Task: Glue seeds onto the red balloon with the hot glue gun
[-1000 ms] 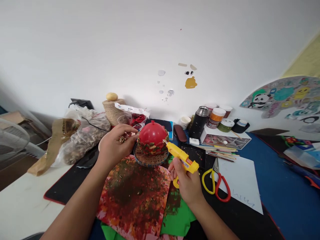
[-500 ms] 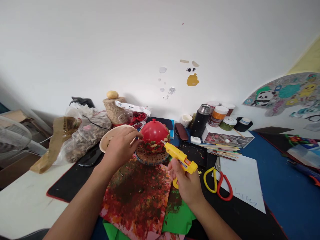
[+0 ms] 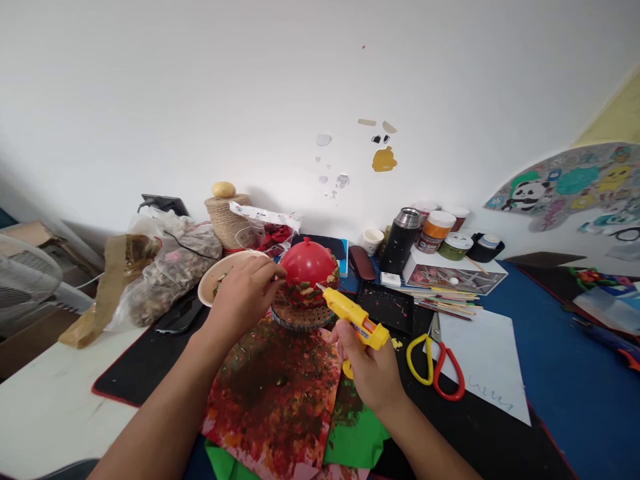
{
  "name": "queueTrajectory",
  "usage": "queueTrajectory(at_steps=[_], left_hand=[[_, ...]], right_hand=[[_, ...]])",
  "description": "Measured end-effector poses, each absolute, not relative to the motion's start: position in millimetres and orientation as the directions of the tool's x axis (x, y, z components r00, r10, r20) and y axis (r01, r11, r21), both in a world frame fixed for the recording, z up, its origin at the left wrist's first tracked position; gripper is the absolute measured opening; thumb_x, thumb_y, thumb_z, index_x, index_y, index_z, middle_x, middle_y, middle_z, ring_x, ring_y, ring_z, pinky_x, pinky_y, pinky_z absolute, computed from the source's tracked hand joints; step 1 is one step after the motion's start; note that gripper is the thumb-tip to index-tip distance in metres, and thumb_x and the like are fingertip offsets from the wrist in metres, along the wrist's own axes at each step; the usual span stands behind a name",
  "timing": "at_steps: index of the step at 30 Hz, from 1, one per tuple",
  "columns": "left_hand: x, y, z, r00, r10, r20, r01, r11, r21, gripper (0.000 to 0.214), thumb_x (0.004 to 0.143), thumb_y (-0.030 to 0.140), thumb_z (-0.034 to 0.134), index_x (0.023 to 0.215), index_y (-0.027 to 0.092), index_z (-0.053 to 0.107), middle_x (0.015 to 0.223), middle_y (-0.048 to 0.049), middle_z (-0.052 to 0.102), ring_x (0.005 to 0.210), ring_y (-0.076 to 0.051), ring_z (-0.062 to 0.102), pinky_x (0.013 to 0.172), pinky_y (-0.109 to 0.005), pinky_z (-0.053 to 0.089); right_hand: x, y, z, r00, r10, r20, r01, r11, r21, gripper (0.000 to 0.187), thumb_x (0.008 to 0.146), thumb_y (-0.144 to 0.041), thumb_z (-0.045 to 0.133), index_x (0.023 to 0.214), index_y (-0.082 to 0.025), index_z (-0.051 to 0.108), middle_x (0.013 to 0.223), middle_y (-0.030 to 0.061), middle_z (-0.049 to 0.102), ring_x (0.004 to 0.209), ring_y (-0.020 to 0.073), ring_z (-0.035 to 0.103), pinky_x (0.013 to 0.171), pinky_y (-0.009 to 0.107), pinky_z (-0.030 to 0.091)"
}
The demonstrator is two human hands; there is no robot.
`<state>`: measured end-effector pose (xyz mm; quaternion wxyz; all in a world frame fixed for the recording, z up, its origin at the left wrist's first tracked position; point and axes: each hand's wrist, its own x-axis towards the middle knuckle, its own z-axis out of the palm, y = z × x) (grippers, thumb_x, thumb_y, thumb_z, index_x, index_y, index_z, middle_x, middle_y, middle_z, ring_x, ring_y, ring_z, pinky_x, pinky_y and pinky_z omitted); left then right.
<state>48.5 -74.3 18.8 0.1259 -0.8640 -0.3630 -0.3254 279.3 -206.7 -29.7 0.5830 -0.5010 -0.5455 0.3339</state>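
Note:
A red balloon [image 3: 306, 263], ringed low down by small brown and green pieces, rests on an upturned woven basket [image 3: 303, 319]. My left hand [image 3: 245, 290] is at the balloon's left side, thumb and fingertips pinched together; what they hold, if anything, I cannot make out. Behind that hand stands a pale bowl [image 3: 207, 283] with some small pieces inside. A yellow hot glue gun [image 3: 350, 312] is gripped in my right hand [image 3: 370, 367], its nozzle pointing at the balloon's lower right front. Under the basket's front edge lies a paint-smeared sheet [image 3: 273, 400].
Scissors [image 3: 436, 363] with yellow and red handles lie right of my right hand, partly over white paper [image 3: 493, 367]. Farther back stand a black thermos [image 3: 401, 240], paint jars [image 3: 440, 225] and a paper cup [image 3: 373, 241]. Left are a twine spool [image 3: 227, 223] and a plastic bag [image 3: 165, 273].
The glue gun has shifted slightly left, bringing its nozzle across the balloon's lower front. My left hand stays pinched at the balloon's left side, nearly unmoved.

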Motion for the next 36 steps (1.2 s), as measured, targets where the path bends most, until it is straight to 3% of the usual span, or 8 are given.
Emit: queueTrajectory(at_steps=[13,25,36], left_hand=[[54.0,-75.8,9.9,0.472,0.661,0.583,0.692,-0.687,0.220,0.019,0.104,0.030,0.061,0.106,0.024,0.079,0.103,-0.0087,0.083,0.097,-0.030,0.077,0.084,-0.038,0.056],[53.0,-71.9,3.5,0.411,0.719,0.560,0.671,-0.655,0.348,0.022,0.104,0.032,0.059,0.106,0.024,0.078,0.103,-0.0073,0.084,0.093,-0.027,0.078,0.080,-0.035,0.056],[54.4,-71.5,-1.1,0.386,0.726,0.568,0.687,-0.638,0.349,0.018,0.103,0.034,0.062,0.108,0.026,0.078,0.101,-0.0060,0.085,0.090,-0.027,0.079,0.077,-0.034,0.056]], right_hand=[[276.8,-208.3,-22.3,0.175,0.944,0.280,0.163,0.253,-0.954,0.062,0.101,-0.076,0.061,0.076,-0.022,0.074,0.055,-0.0012,0.055,0.050,0.0166,0.052,0.050,0.028,0.043],[277.3,-209.3,-23.6,0.164,0.939,0.301,0.191,0.269,-0.944,0.057,0.104,-0.069,0.061,0.077,-0.021,0.077,0.056,-0.0010,0.056,0.050,0.0162,0.053,0.051,0.027,0.044],[275.8,-210.0,-23.2,0.110,0.949,0.296,0.206,0.270,-0.941,0.056,0.105,-0.067,0.060,0.077,-0.021,0.075,0.061,0.0008,0.061,0.055,0.0169,0.056,0.054,0.028,0.045]])
